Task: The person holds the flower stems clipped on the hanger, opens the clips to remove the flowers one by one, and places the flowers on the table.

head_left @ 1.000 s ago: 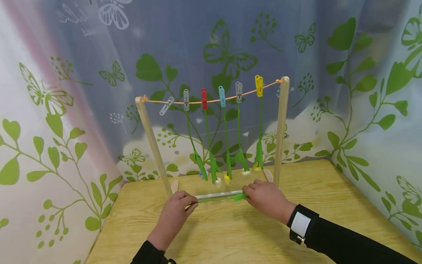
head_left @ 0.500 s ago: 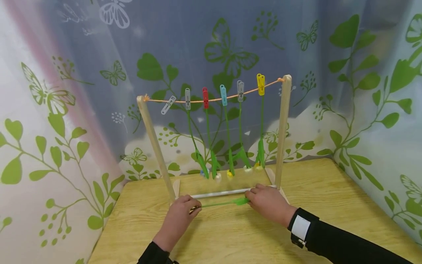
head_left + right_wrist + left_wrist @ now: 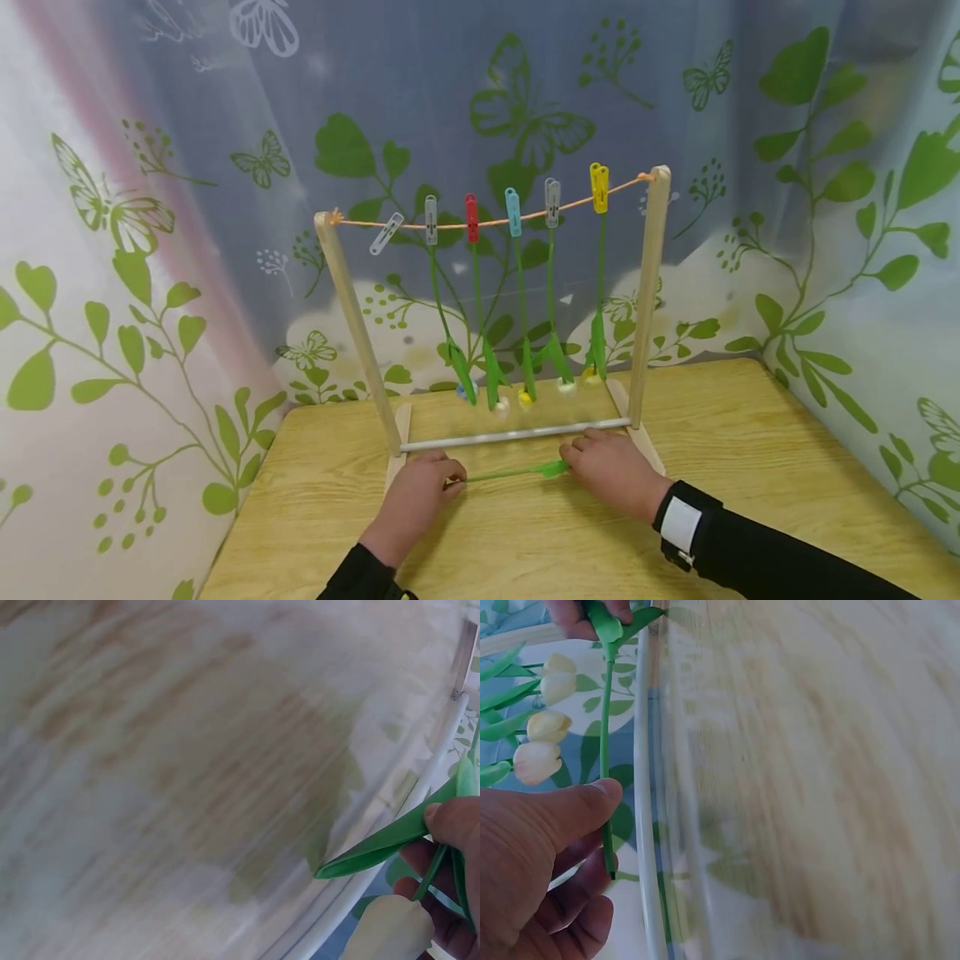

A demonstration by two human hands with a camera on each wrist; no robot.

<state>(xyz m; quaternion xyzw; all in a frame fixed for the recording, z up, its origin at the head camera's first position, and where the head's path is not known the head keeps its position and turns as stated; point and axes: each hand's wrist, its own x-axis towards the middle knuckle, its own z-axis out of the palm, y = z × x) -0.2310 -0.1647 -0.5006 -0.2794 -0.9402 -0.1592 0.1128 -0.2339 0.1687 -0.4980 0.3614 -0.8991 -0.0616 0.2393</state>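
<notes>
Both hands hold one green-stemmed artificial tulip level, in front of the rack's white bar (image 3: 517,434). The left hand (image 3: 422,497) pinches the stem (image 3: 606,742) near its bare end. Around the leafy part, the right hand (image 3: 617,472) grips the leaves (image 3: 390,836) and stem; a pale bloom (image 3: 390,928) shows below its fingers in the right wrist view. Behind, several tulips hang heads down from an orange cord by a yellow clip (image 3: 599,188), a blue clip (image 3: 513,212), a red clip (image 3: 472,218) and grey clips. A tilted clear clip (image 3: 386,234) at the cord's left end holds no flower.
The wooden rack has a left post (image 3: 360,333) and a right post (image 3: 648,292), with flat feet on the wood-grain table (image 3: 750,467). A curtain (image 3: 420,75) printed with leaves and butterflies surrounds the back and sides.
Both hands have moved a little toward the table's front with the held tulip, away from the white bar, which shows whole now. The hanging tulips keep their places.
</notes>
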